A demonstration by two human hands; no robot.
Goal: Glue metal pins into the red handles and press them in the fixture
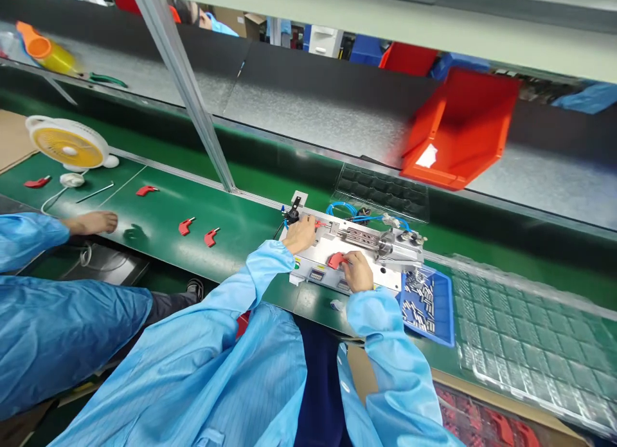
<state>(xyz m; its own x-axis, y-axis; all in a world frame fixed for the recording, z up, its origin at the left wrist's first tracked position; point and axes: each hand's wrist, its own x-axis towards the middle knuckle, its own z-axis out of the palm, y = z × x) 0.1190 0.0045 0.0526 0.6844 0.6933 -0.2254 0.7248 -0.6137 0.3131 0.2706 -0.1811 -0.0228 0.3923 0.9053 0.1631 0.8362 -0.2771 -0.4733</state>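
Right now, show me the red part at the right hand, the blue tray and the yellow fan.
red part [335, 260]: head view, its exposed left end.
blue tray [447, 309]: head view, right wall.
yellow fan [67, 146]: head view, grille centre.

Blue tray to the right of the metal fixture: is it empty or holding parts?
Holding parts: small silvery metal pieces lie loose across the blue tray, beside the right hand; not heaped.

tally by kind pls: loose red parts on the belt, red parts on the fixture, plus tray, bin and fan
Loose red parts on the green belt: 4
Red part on the fixture, touched by the right hand: 1
Blue tray of metal pins: 1
Red bin: 1
Fan: 1
Total: 8
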